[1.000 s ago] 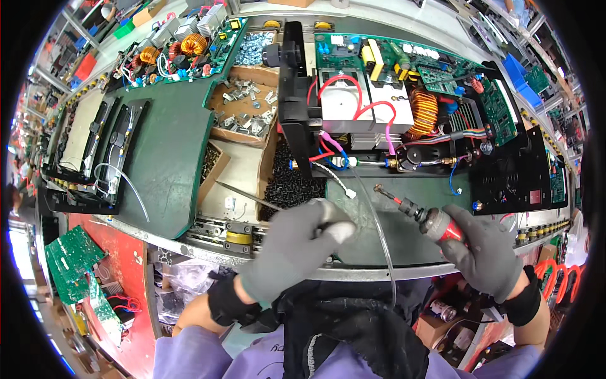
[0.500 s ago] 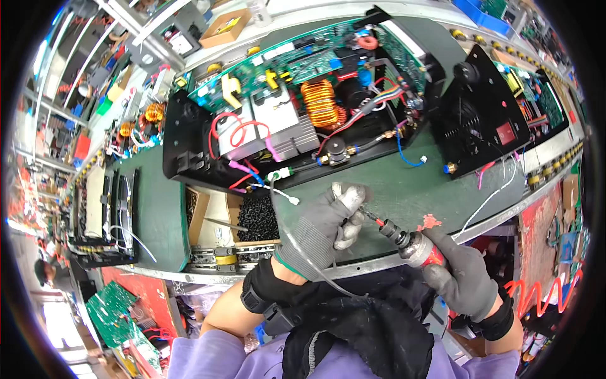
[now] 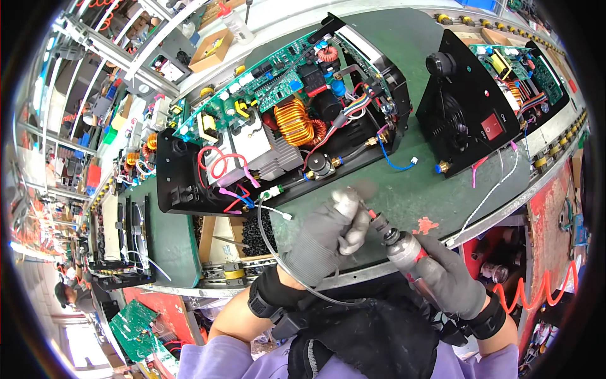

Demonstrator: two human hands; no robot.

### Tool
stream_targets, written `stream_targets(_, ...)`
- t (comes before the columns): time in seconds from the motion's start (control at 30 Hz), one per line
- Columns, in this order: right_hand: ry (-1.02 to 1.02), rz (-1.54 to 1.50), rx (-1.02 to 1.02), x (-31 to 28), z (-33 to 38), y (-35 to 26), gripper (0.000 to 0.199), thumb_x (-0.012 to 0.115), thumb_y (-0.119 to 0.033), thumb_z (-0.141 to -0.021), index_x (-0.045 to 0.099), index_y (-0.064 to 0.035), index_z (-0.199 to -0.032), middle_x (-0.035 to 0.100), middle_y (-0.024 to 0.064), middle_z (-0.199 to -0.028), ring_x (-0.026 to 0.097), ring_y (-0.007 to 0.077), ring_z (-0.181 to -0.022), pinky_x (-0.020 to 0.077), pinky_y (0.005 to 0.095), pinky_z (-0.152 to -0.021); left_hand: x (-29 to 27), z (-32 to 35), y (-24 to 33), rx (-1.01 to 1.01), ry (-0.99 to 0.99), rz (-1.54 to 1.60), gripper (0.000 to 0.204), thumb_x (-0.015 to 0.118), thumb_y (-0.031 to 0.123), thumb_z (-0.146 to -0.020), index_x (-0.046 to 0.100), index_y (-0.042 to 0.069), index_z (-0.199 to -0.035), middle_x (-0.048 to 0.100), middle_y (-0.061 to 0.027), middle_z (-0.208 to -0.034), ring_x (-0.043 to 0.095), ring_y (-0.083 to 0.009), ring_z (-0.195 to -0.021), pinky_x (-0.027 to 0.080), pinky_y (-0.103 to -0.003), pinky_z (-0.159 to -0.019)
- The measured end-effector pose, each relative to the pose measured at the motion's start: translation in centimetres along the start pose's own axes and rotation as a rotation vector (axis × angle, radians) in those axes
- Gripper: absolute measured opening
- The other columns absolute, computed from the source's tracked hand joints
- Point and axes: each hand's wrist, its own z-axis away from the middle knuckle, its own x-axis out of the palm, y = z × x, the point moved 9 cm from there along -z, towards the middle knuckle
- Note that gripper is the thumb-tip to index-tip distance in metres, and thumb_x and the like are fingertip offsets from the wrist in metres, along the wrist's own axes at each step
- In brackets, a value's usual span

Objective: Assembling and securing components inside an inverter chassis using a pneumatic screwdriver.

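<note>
My left hand [image 3: 323,239], in a grey glove, is closed with thumb and fingers pinched near the screwdriver bit; what sits between the fingertips is too small or hidden. My right hand [image 3: 449,278], gloved too, wraps round a power screwdriver [image 3: 403,250] whose bit points up and left toward the left fingertips. Beyond both hands lies an open black chassis [image 3: 353,167] with a green circuit board [image 3: 268,82], a copper coil [image 3: 295,123] and loose red and blue wires. A clear hose [image 3: 268,237] runs from a fitting on the chassis across my left wrist.
On the right stands a second black chassis [image 3: 464,120] with a red switch. A box of small black screws [image 3: 254,237] is left of my left hand. The green mat [image 3: 353,234] ends at a metal rail. An orange coiled air hose [image 3: 536,294] hangs at lower right.
The whole view has shifted, with both chassis now further left in it. The screwdriver has come slightly left and up, with its bit closer to my left fingertips. Both hands keep their grips.
</note>
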Motion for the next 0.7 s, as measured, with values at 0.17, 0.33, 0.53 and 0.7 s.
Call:
stream_targets(0.17, 0.035, -0.497, 0.445, -0.5, -0.5, 4.1, 0.047, 0.051, -0.029, -0.1, 0.043, -0.0006, -0.137, 0.061, 0.0136, -0.094, 0.061, 0.0204, -0.083, 0.0513, 0.0339, -0.074, -0.3, 2.2, 7.7, 0.192, 0.356, -0.664, 0.03, 0.058, 0.028, -0.098, 0.061, 0.008, -0.12, 0.054, 0.0032, -0.072, 0.045, -0.0024, -0.062, 0.035, -0.019, -0.053)
stream_targets(0.33, -0.002, -0.462, 0.296, -0.7, -4.6, 3.2, 0.07, 0.049, -0.069, -0.089, 0.048, -0.0058, -0.12, 0.054, 0.003, -0.072, 0.051, 0.01, -0.058, 0.04, 0.024, -0.049, 7.8, 4.5, 21.1, 1.347, 0.404, -1.396, 0.03, 0.06, 0.023, -0.092, 0.066, 0.001, -0.111, 0.064, -0.0031, -0.083, 0.05, -0.0063, -0.065, 0.04, -0.021, -0.061)
stream_targets(0.53, 0.042, -0.453, 0.429, -0.2, -6.8, 2.2, 0.045, 0.065, -0.039, -0.088, 0.049, -0.0055, -0.114, 0.054, 0.0014, -0.074, 0.052, 0.0091, -0.059, 0.0425, 0.0256, -0.052, 8.0, -4.1, 23.8, 1.016, 0.463, -1.798, 0.044, 0.056, 0.044, -0.093, 0.064, 0.012, -0.121, 0.065, -0.0105, -0.086, 0.061, -0.0151, -0.073, 0.048, -0.03, -0.072)
stream_targets(0.7, 0.051, -0.419, 0.486, -0.1, -8.0, 2.1, 0.046, 0.064, -0.04, -0.088, 0.048, -0.0036, -0.112, 0.054, 0.0022, -0.071, 0.053, 0.0096, -0.057, 0.0421, 0.0254, -0.051, 7.2, -6.8, 22.5, 0.843, 0.406, -2.084, 0.047, 0.051, 0.047, -0.095, 0.06, 0.012, -0.126, 0.068, -0.0168, -0.089, 0.067, -0.0334, -0.09, 0.049, -0.041, -0.079)
